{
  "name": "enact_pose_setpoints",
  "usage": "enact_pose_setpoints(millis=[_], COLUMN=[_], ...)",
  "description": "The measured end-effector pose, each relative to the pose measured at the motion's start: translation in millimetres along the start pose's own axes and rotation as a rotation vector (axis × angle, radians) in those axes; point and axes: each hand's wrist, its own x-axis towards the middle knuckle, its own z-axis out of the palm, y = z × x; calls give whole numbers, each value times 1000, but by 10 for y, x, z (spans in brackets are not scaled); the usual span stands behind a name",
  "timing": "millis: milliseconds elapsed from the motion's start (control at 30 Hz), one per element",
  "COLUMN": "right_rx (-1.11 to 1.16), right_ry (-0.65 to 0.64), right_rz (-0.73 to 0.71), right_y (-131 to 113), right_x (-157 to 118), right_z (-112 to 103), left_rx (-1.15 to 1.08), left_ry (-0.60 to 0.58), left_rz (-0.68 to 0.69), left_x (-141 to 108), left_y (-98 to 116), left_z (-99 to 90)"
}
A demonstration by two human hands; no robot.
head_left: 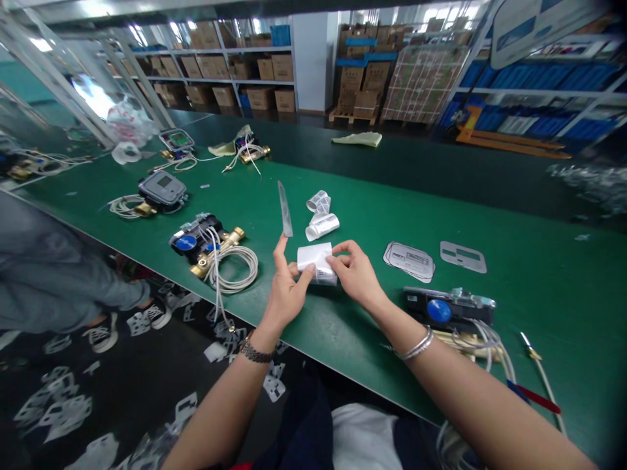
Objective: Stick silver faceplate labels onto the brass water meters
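My left hand (288,290) grips a curled strip of white labels (316,254), with the thumb on its front. A narrow, pale grey strip (285,209) stands up from the tip of my left index finger. My right hand (357,273) pinches the right edge of the same label strip between thumb and fingers. Just beyond lie more curled label strips (323,225) on the green table. To the left is a brass-bodied meter (208,241) with a blue disc and a coiled white cable. Another meter (448,308) lies by my right forearm, partly hidden.
Flat grey faceplate stickers (409,260) and a single one (463,256) lie to the right. A meter with a display (162,188) sits farther left. Red-handled tweezers or a similar tool (539,397) lies at right. A person's legs (63,274) are beside the table's left edge.
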Motion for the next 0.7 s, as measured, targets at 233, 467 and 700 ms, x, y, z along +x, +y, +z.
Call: enact_pose_setpoints(millis=[233,467,700], right_rx=[-248,-365,-422], right_ry=[100,176,191], right_rz=[-189,-312,-375], right_y=[-177,-155,-141], right_x=[-288,-372,-485], right_z=[-189,-251,-265], left_rx=[-125,-81,-118], left_ry=[53,60,82], left_rz=[-4,-25,-70], left_x=[-29,-93,-125], left_y=[87,222,272], left_z=[149,224,275])
